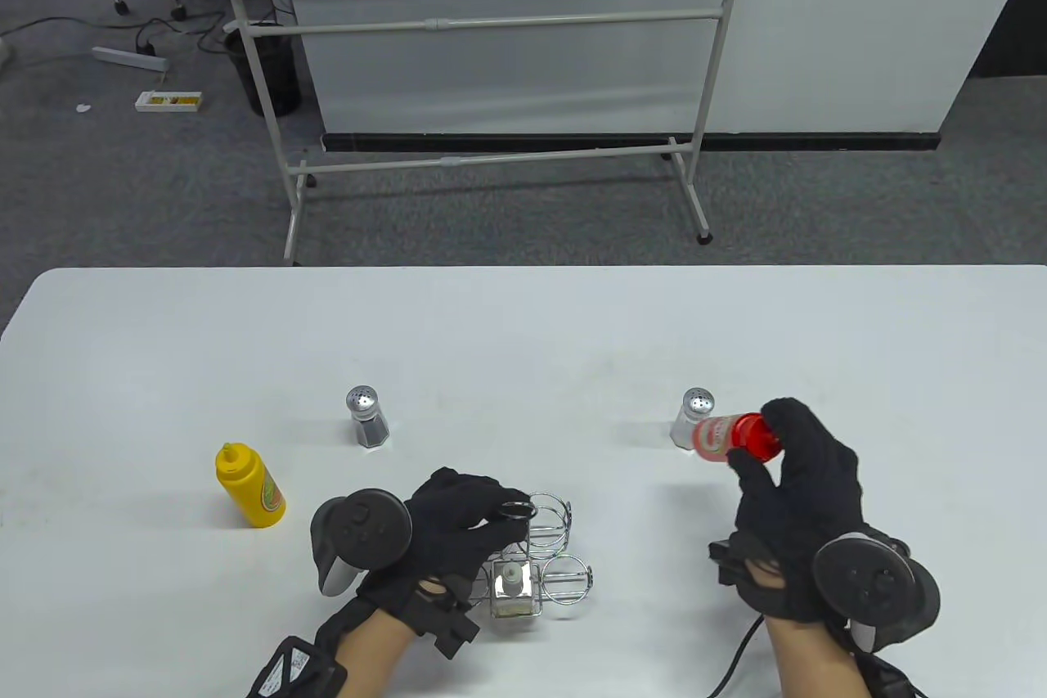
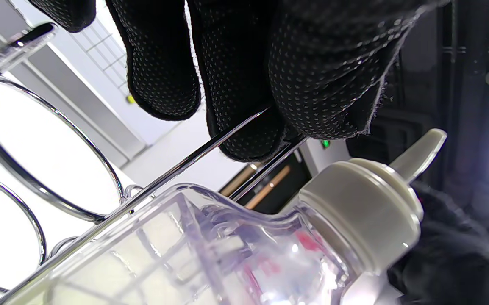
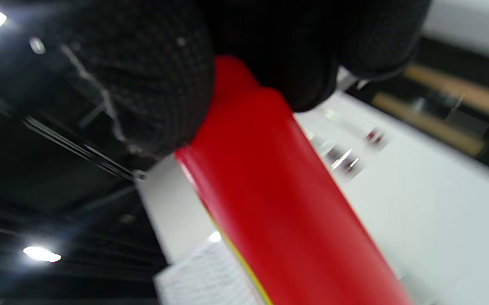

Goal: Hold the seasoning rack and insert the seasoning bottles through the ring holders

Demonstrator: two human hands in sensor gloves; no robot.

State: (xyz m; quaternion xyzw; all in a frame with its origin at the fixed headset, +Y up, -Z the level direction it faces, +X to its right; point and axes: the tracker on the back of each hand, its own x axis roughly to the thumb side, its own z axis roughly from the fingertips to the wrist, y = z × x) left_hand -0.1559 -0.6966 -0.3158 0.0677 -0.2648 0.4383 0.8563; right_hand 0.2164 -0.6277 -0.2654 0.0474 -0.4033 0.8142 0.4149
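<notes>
Wire rack [image 1: 544, 551] gripped by left hand [image 1: 458, 522], right hand [image 1: 797, 485] holding 1 red bottle [image 1: 732, 436], 2 shakers [image 1: 368, 416], seemingly.

The table view is evenly and brightly lit from overhead; soft, short shadows are cast on the white surface [image 1: 523, 338]. In the left wrist view, sharp glare is seen on the chrome rack wires [image 2: 79, 169]. The right wrist view is smeared by motion blur, with ceiling lamps flaring at left.

chrome wire rack [image 1: 546, 551] stands near the table's front edge, a clear bottle [image 1: 514, 588] in one ring; red bottle [image 1: 730, 436] tilted, off the table; yellow bottle [image 1: 249, 485] and two shakers [image 1: 367, 416] [image 1: 692, 418] upright.
</notes>
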